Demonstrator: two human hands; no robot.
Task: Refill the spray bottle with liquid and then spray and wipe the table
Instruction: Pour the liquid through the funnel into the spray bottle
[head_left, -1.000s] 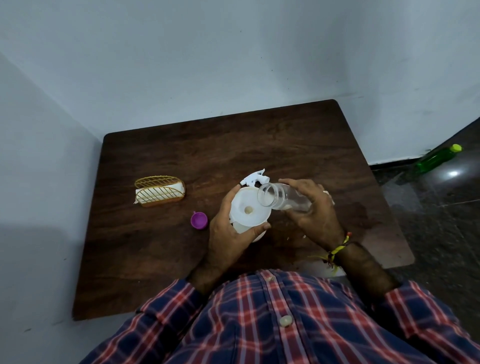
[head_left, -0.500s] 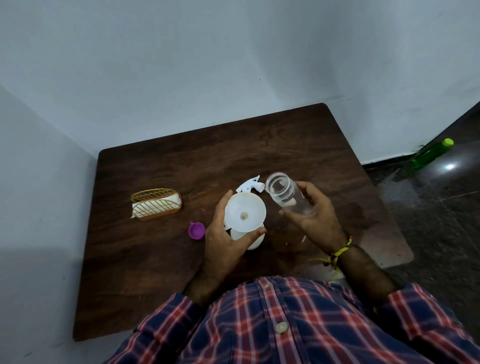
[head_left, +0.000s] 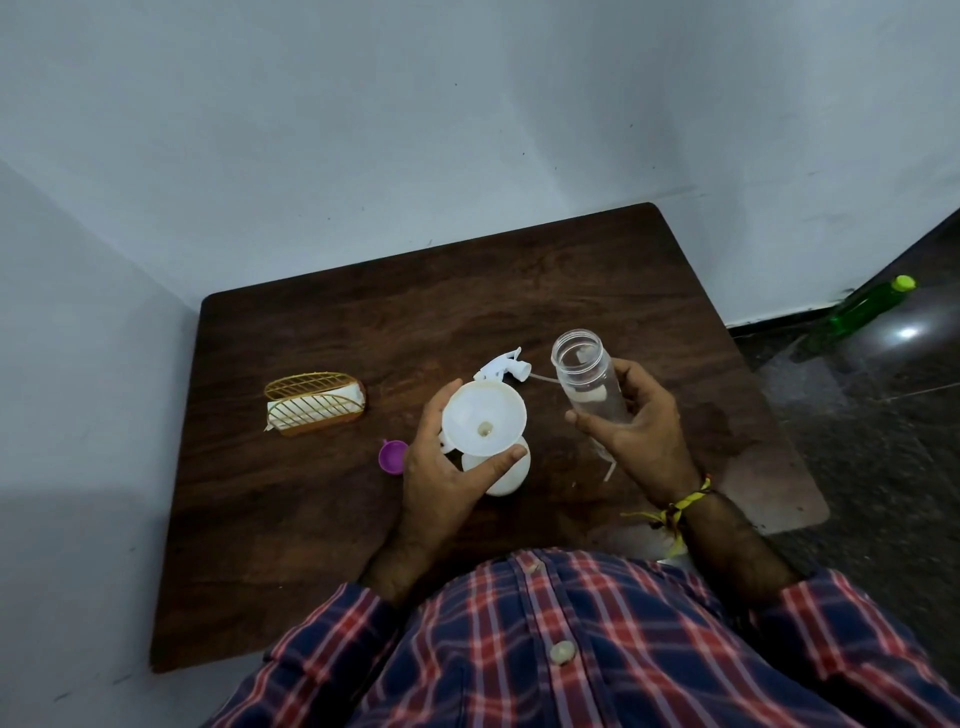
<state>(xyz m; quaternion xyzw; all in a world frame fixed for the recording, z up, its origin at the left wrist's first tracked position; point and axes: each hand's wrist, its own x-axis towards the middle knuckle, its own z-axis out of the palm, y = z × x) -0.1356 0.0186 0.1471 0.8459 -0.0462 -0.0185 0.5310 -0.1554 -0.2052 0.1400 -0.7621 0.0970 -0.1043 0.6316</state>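
A white spray bottle (head_left: 503, 475) stands on the dark wooden table (head_left: 311, 519) with a white funnel (head_left: 483, 418) set in its neck. My left hand (head_left: 441, 467) grips the funnel and bottle from the left, thumb across the front. My right hand (head_left: 636, 431) holds a clear, uncapped plastic bottle (head_left: 584, 376) nearly upright to the right of the funnel, mouth facing up and away. The white trigger spray head (head_left: 501, 366) with its thin tube lies on the table just behind the funnel. A purple cap (head_left: 392, 456) lies left of my left hand.
A gold wire holder (head_left: 314, 402) with white tissues sits on the left part of the table. Walls close in behind and on the left. A green bottle (head_left: 862, 309) lies on the dark floor to the right.
My right hand has tipped the clear bottle back from over the funnel to nearly upright and drawn it to the right. My left hand stays on the funnel and spray bottle.
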